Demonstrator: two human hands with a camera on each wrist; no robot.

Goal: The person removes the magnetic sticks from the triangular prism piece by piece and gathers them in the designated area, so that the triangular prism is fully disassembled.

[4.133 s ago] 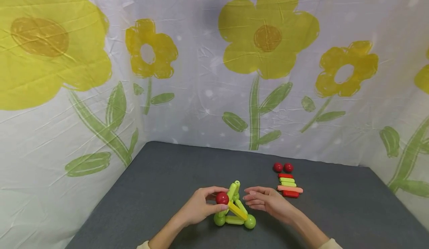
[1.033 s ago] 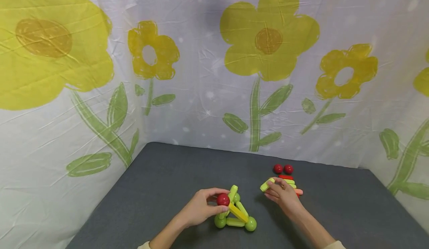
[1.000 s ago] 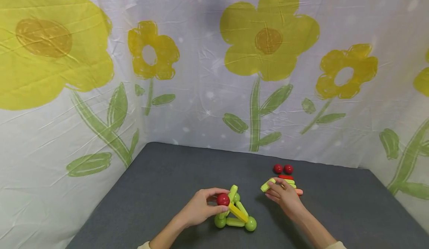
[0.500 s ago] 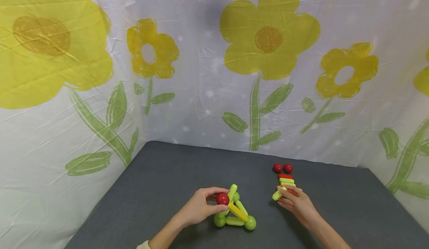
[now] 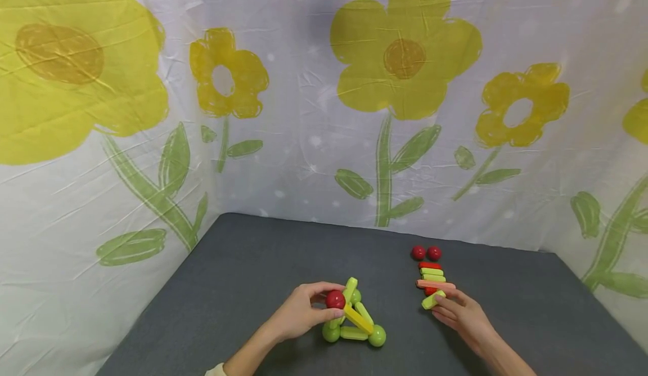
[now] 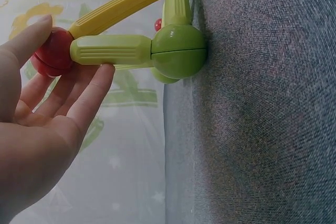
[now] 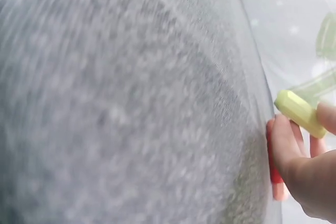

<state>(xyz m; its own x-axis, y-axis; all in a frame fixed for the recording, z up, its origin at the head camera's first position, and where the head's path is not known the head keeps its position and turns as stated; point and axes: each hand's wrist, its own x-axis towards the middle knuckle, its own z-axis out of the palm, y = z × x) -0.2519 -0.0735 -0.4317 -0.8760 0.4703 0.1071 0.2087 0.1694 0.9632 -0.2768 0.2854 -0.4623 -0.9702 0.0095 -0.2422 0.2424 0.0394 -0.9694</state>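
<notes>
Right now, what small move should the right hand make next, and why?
Probably lower the light green rod beside the nearer red rod: the right hand pinches it close by, and the left hand is busy holding the red corner ball.

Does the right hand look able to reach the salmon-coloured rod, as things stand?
Probably yes: the salmon-coloured rod lies close to the right hand, largely uncovered, though that hand pinches a light green rod.

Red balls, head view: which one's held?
The red ball in the left hand, joined to the yellow rod; the other two red balls sit side by side on the table.
</notes>
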